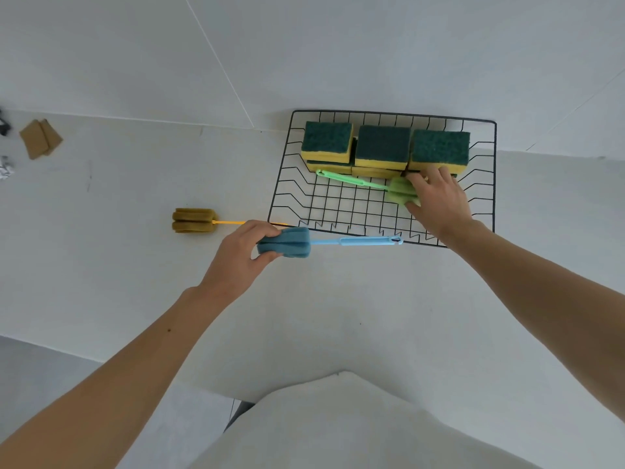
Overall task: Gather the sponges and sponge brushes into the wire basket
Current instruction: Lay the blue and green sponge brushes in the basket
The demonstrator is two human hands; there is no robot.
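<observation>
A black wire basket point(282, 194) lies on the white counter and holds several green-and-yellow sponges point(382, 147) stacked along its far side. A green sponge brush point(355, 181) lies inside the basket, and my right hand point(439, 201) grips its foam head. My left hand point(243, 258) holds a blue sponge brush point(291, 242) by its foam head just in front of the basket, its handle pointing right along the basket's near rim. A yellow sponge brush point(193, 220) lies on the counter to the left, its handle partly hidden behind my left hand.
Brown cardboard pieces point(40, 138) and crumpled foil point(6, 167) lie at the far left of the counter. A wall rises right behind the basket. The counter's front edge runs along the lower left.
</observation>
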